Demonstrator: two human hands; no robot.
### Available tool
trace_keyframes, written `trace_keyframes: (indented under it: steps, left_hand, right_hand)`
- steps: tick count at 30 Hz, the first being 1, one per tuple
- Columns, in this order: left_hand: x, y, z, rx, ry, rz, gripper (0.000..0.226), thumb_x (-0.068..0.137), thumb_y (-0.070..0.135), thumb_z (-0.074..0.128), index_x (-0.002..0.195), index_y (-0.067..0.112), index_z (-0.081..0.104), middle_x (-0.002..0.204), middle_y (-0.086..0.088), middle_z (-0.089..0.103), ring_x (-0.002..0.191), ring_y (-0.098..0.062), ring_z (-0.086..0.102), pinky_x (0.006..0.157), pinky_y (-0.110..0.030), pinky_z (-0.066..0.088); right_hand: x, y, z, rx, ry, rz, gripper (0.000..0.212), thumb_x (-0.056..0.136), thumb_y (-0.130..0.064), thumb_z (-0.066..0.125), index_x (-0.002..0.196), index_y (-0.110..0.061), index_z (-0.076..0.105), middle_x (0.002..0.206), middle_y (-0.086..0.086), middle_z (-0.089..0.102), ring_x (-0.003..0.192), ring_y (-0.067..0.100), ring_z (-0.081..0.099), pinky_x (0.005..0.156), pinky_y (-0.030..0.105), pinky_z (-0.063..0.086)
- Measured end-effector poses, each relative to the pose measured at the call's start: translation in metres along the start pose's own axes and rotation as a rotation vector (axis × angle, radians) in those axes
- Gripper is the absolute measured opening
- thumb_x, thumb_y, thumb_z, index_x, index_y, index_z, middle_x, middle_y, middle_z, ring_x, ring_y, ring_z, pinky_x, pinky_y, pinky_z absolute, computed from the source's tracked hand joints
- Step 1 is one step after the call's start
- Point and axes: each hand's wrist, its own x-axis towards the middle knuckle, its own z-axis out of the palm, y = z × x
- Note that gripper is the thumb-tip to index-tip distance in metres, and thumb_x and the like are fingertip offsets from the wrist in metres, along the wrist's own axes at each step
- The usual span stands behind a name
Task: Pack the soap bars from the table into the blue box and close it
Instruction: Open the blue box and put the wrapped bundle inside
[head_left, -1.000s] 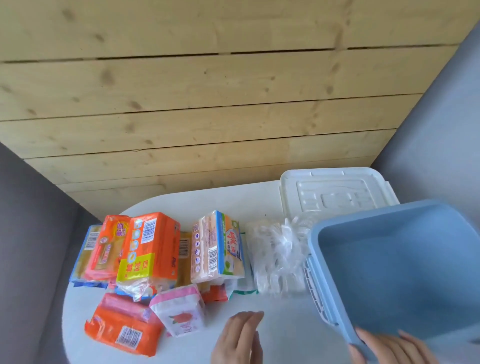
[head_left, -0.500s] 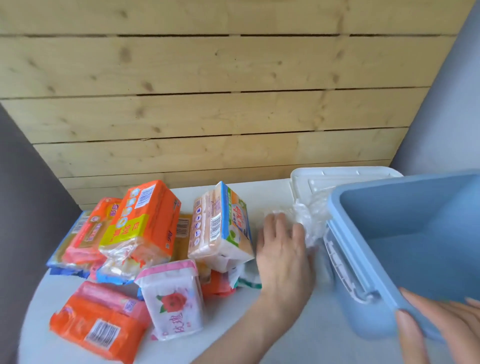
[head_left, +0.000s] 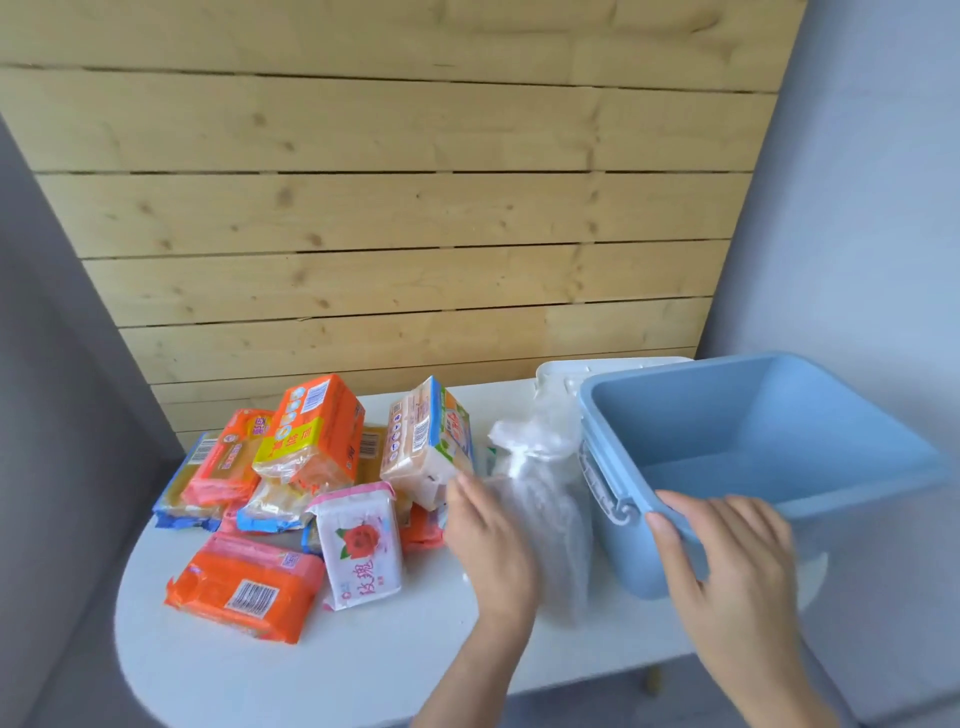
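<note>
Heaped at the left end of the white tabletop (head_left: 363, 670) are the soap bars (head_left: 311, 457) — orange, yellow, blue and cream wrappers stacked against one another, with an orange pack (head_left: 249, 590) lying flat at the near edge and a white pack with a red rose (head_left: 359, 543) leaning just beside it. None of them is in the box. To the right of the pile, the left hand (head_left: 493, 540) has its fingers loosely curled around a crumpled clear plastic bag (head_left: 540, 499), which stands touching the box's side; whether it truly grips the bag I cannot tell, as the bag is blurred. Next comes the blue box (head_left: 753, 467), open and tipped, its inside bare — nothing in it. Its white lid (head_left: 558, 374) lies behind it on the tabletop. The right hand (head_left: 727, 551) is clasped over the box's near rim, fingers spread along the edge.
</note>
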Motion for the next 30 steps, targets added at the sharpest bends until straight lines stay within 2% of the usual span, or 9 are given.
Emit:
trace_keyframes:
  steps: [5,8,11,13,16,19,22,25,30]
  left_hand:
    - [0.006,0.030,-0.052,-0.175,0.118,-0.351,0.029,0.093,0.023,0.039,0.091,0.007,0.062,0.084,-0.007,0.061,0.083,-0.023,0.054,0.067,-0.031,0.044]
    - [0.016,0.054,-0.077,-0.540,0.071,-0.550,0.029,0.095,0.022,0.044,0.109,0.004,0.061,0.092,-0.009,0.073,0.085,-0.019,0.068,0.072,-0.032,0.057]
    - [0.020,0.074,-0.093,-0.692,-0.104,-0.695,0.039,0.095,0.026,0.040,0.122,0.004,0.057,0.121,-0.015,0.065,0.111,-0.029,0.062,0.092,-0.047,0.046]
    - [0.021,0.083,-0.099,-0.731,-0.286,-0.773,0.041,0.095,0.028,0.037,0.119,0.004,0.059,0.120,-0.019,0.066,0.110,-0.031,0.063,0.090,-0.046,0.046]
    - [0.015,0.096,-0.093,-0.638,-0.259,-0.591,0.038,0.095,0.029,0.042,0.114,0.003,0.062,0.118,-0.019,0.064,0.097,-0.018,0.068,0.085,-0.034,0.054]
    - [0.011,0.106,-0.088,-0.400,0.202,0.046,0.025,0.085,0.018,0.054,0.109,0.012,0.059,0.119,-0.015,0.062,0.099,-0.016,0.067,0.090,-0.032,0.055]
    - [0.003,0.092,-0.091,-0.043,-0.208,0.570,0.043,0.078,0.024,0.053,0.120,0.026,0.050,0.132,-0.001,0.056,0.126,-0.008,0.048,0.106,-0.026,0.039]
    - [0.003,0.087,-0.086,0.069,-0.728,0.067,0.050,0.066,0.053,0.066,0.113,0.057,0.052,0.123,0.029,0.060,0.114,0.014,0.051,0.096,-0.020,0.044]
    - [0.009,0.088,-0.077,-0.191,-0.940,-0.390,0.064,0.063,0.034,0.083,0.122,0.030,0.058,0.093,-0.011,0.077,0.094,-0.009,0.071,0.073,-0.021,0.056]
  right_hand:
    - [-0.016,-0.021,-0.015,0.123,0.093,0.040,0.042,0.082,-0.027,0.054,0.109,0.004,0.065,0.106,0.017,0.068,0.100,0.035,0.058,0.104,0.033,0.037]
    - [-0.033,-0.062,-0.017,0.767,0.044,0.435,0.039,0.078,-0.029,0.068,0.114,-0.020,0.057,0.123,0.014,0.061,0.108,0.019,0.059,0.099,0.020,0.045]
    - [-0.015,-0.094,-0.014,1.640,-0.553,1.186,0.072,0.057,-0.014,0.087,0.121,-0.021,0.055,0.132,0.013,0.057,0.114,0.027,0.058,0.095,0.043,0.046]
    - [0.002,-0.106,-0.013,1.880,-0.890,1.181,0.079,0.058,-0.025,0.083,0.130,-0.014,0.054,0.130,0.020,0.059,0.119,0.038,0.056,0.104,0.055,0.037]
    - [0.009,-0.115,-0.005,1.790,-0.923,1.080,0.077,0.044,-0.019,0.083,0.118,-0.010,0.065,0.119,0.024,0.067,0.112,0.038,0.062,0.104,0.054,0.042]
    - [0.013,-0.115,-0.001,1.555,-0.764,0.975,0.063,0.058,-0.020,0.069,0.120,-0.017,0.060,0.112,0.012,0.072,0.105,0.027,0.068,0.097,0.049,0.050]
    - [0.016,-0.113,-0.008,1.413,-0.654,0.836,0.064,0.061,-0.020,0.070,0.122,-0.029,0.053,0.108,-0.002,0.073,0.095,0.011,0.071,0.076,0.032,0.059]
    - [0.017,-0.111,-0.017,1.436,-0.628,0.744,0.062,0.063,-0.019,0.072,0.122,-0.029,0.053,0.109,0.001,0.073,0.096,0.016,0.072,0.076,0.031,0.059]
    - [0.018,-0.107,-0.032,1.376,-0.606,0.684,0.084,0.044,-0.039,0.073,0.125,-0.027,0.051,0.119,0.005,0.066,0.108,0.019,0.065,0.096,0.045,0.050]
